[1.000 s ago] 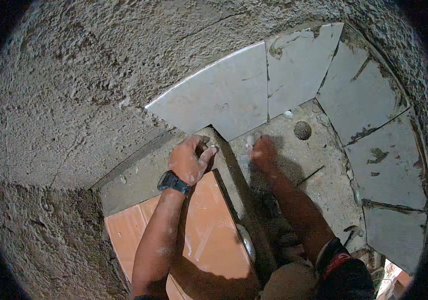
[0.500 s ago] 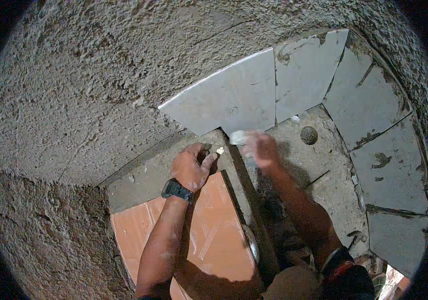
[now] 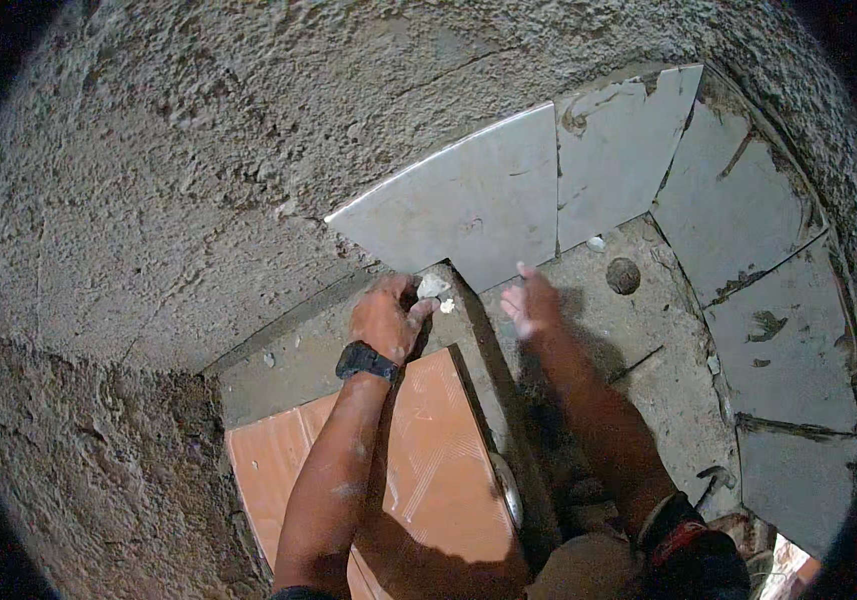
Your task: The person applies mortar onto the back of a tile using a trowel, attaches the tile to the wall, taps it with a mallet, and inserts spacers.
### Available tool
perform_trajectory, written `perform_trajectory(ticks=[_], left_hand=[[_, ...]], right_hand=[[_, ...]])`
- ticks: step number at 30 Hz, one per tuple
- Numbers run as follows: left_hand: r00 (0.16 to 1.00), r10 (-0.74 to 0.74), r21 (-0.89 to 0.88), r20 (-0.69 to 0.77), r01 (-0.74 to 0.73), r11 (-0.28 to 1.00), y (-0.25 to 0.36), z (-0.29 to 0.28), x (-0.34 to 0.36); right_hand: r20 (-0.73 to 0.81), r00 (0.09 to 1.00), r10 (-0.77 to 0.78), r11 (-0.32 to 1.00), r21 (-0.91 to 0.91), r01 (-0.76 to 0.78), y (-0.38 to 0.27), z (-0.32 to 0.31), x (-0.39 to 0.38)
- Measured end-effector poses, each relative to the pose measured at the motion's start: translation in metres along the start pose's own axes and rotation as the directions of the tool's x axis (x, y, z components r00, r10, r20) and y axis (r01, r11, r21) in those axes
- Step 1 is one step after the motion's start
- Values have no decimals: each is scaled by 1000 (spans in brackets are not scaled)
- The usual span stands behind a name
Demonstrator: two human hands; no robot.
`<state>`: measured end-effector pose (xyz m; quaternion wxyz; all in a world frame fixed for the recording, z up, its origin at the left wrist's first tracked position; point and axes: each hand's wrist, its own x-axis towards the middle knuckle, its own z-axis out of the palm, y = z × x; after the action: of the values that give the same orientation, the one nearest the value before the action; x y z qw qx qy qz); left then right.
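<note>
My left hand (image 3: pixel 388 318), a dark watch on its wrist, rests at the end of a concrete ledge (image 3: pixel 478 340). Its thumb and fingers close around a whitish lump (image 3: pixel 433 286), beneath a corner of the curved-edge white tile (image 3: pixel 468 200). Beside the thumb lies a smaller cream-coloured crumb (image 3: pixel 447 306). To the right, my right hand (image 3: pixel 536 300) is empty, fingers apart, just below the lower edge of that tile. Under my left forearm lie orange-backed tiles (image 3: pixel 428 430) with ridged lines.
More white tiles (image 3: pixel 613 145) line the curved wall at right, smeared with mortar. A round dark hole or lump (image 3: pixel 622 276) marks the concrete floor, near a small white piece (image 3: pixel 596 243). A hammer-like tool (image 3: pixel 716 478) lies lower right. Rough plaster wall (image 3: pixel 168 200) rises at left.
The whitish lump, held in my right hand earlier, now sits at my left fingertips. My right hand has let go and drawn slightly right, its fingers opened.
</note>
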<state>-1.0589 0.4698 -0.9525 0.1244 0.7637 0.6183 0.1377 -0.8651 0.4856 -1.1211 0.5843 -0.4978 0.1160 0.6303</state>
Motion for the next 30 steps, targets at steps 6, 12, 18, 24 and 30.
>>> perform_trajectory(ticks=[6, 12, 18, 24, 30], left_hand=[[985, 55, 7, -162, -55, 998, -9, 7, 0], [978, 123, 37, -171, -118, 992, -1, 9, 0], [970, 116, 68, -214, -104, 992, 3, 8, -1], [959, 196, 112, -204, -176, 978, 0, 10, -1], [970, 137, 134, -202, -111, 985, 3, 9, -2]], right_hand=[[196, 981, -6, 1000, 1, 6, -13, -23, 47], [324, 940, -102, 994, -3, 109, 8, -30, 58], [450, 872, -192, 976, -10, 219, 10, -31, 72], [508, 852, -129, 906, -289, 309, 13, -35, 95], [153, 988, -20, 999, -23, 24, 5, -21, 80]])
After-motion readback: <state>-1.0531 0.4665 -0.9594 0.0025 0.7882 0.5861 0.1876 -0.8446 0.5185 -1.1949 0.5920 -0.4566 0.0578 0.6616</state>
